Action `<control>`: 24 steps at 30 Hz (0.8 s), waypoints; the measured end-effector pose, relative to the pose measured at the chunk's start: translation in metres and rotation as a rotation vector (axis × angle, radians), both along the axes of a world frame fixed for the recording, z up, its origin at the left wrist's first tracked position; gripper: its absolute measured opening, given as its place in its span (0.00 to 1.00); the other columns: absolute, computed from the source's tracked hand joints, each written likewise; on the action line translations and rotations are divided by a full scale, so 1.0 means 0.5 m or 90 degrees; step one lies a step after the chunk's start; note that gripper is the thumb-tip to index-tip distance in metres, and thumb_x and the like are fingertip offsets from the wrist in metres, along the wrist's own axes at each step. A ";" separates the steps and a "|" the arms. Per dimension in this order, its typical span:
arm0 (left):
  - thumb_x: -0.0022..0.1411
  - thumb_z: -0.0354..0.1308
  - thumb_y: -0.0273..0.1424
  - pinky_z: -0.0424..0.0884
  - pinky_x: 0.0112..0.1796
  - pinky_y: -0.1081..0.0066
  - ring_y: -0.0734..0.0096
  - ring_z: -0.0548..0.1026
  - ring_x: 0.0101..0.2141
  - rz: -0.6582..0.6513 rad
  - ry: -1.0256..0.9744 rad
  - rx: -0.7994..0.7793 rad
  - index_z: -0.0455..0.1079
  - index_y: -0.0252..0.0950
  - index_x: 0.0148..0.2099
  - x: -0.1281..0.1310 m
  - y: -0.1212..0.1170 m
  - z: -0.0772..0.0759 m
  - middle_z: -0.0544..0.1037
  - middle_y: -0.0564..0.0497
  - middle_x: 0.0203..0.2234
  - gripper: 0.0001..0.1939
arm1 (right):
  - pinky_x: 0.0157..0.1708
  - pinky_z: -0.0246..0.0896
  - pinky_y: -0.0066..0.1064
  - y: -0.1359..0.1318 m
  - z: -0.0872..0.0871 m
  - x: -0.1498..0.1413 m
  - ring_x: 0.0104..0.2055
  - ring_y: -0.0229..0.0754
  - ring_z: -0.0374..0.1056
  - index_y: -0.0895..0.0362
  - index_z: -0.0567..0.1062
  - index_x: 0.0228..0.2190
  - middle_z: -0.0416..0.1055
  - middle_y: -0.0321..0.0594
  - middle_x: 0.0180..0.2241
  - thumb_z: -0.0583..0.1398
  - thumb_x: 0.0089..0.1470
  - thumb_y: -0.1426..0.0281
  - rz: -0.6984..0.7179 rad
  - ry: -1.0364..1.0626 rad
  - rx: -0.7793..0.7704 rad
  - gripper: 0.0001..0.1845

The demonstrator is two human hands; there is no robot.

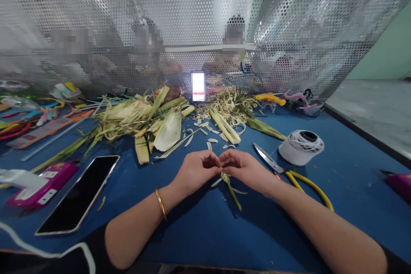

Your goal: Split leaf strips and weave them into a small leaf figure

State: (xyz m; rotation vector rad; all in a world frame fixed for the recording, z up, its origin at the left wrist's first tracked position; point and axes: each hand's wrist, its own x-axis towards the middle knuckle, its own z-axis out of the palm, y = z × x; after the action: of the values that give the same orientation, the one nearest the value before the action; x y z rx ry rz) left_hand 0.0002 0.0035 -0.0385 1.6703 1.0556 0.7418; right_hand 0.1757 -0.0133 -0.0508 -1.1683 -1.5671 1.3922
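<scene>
My left hand and my right hand meet at the middle of the blue table, thumbs and fingertips pinched together. Between them is a small knotted piece of green corn husk, its loose strips hanging down toward me. Both hands are closed on its upper end, which the fingers partly hide. Just right of my right hand lie scissors with yellow handles, partly behind my forearm. A spool of white thread stands beside their blades. Beyond my hands, small pale husk scraps are scattered.
Piles of husk and shredded strips spread along the back, before a perforated metal screen. A phone and a magenta power strip lie at left. A yellow tool rests at back right. People show dimly behind the screen.
</scene>
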 end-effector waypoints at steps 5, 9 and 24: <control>0.53 0.57 0.26 0.67 0.33 0.75 0.73 0.74 0.29 0.049 0.099 0.161 0.72 0.36 0.30 0.004 -0.010 0.003 0.78 0.53 0.26 0.03 | 0.42 0.65 0.36 -0.001 -0.010 -0.006 0.39 0.41 0.72 0.56 0.71 0.34 0.75 0.39 0.34 0.63 0.44 0.72 -0.057 0.014 0.000 0.11; 0.53 0.55 0.23 0.67 0.37 0.73 0.70 0.75 0.32 0.090 0.169 0.286 0.73 0.38 0.32 0.007 -0.016 0.002 0.79 0.53 0.28 0.07 | 0.43 0.65 0.35 -0.009 -0.001 -0.014 0.40 0.42 0.72 0.55 0.71 0.33 0.75 0.39 0.34 0.63 0.44 0.70 -0.091 0.040 -0.012 0.10; 0.59 0.54 0.25 0.67 0.39 0.72 0.69 0.76 0.35 0.086 0.185 0.445 0.74 0.39 0.35 0.009 -0.014 -0.012 0.80 0.51 0.31 0.08 | 0.34 0.65 0.31 -0.010 0.016 -0.018 0.30 0.37 0.69 0.58 0.81 0.31 0.75 0.37 0.28 0.66 0.41 0.63 -0.118 0.090 -0.084 0.14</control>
State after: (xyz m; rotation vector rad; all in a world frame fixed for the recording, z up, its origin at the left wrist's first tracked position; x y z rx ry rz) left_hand 0.0048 -0.0035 -0.0443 2.3723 1.1966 1.0592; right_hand 0.1669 -0.0184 -0.0430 -1.2312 -1.2514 1.4387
